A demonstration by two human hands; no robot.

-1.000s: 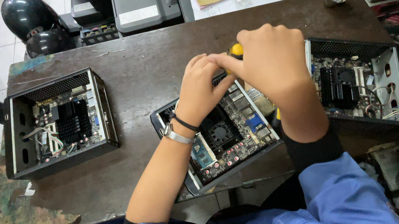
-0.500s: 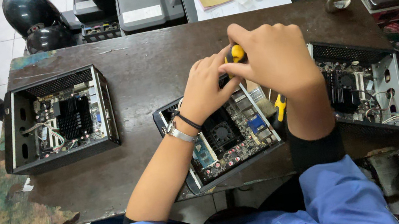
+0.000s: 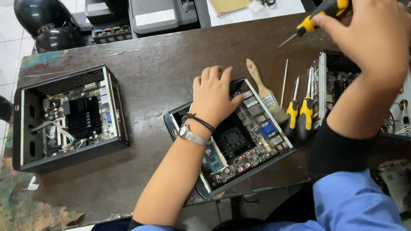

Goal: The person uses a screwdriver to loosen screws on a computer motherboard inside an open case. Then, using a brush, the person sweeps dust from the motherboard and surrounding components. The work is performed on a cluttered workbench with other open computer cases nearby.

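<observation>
Gripping one screwdriver (image 3: pixel 319 14), right hand (image 3: pixel 369 29); left hand (image 3: pixel 212 96) flat, open, on one board (image 3: pixel 237 138); two screwdrivers (image 3: pixel 298 111) aside.

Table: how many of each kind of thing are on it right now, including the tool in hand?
Open cases: 2, left and right
Circuit board: 1, under the left hand
Screwdrivers: 3, one in the right hand at, two lying at and
Brush: 1
Total: 7
</observation>
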